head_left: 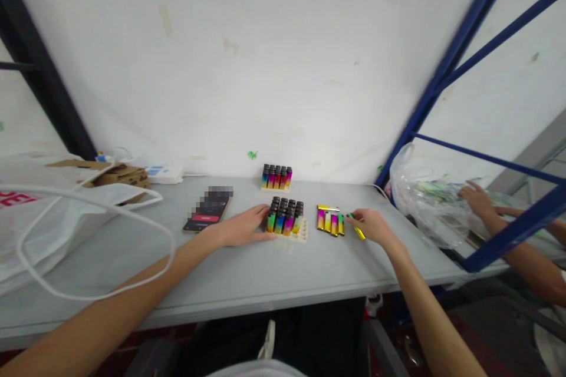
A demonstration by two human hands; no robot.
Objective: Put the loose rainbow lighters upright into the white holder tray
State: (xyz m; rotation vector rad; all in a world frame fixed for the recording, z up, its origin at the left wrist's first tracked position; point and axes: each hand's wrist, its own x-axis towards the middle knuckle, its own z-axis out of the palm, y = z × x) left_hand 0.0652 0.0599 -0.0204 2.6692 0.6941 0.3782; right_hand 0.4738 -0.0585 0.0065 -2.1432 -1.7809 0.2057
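My left hand [246, 227] is at the left side of a white tray [302, 237], thumb and fingers closed around its edge. Multicoloured lighters [286, 224] with black tops stand upright in that tray, and bare slots show along its right side. In my right hand [370, 225] a yellow and green lighter [360, 234] is pinched between thumb and fingers, slanting over the table. Just left of this hand several loose lighters [331, 222] lie flat side by side, with one lighter [328, 208] lying crosswise behind them.
A second white tray [275, 189] with upright lighters stands near the wall. A phone [207, 212] lies behind my left forearm. Plastic bags [39, 235] and a white cable are at the left. Beyond the blue metal frame [435, 85], another person's hands [480, 200] touch a clear bag.
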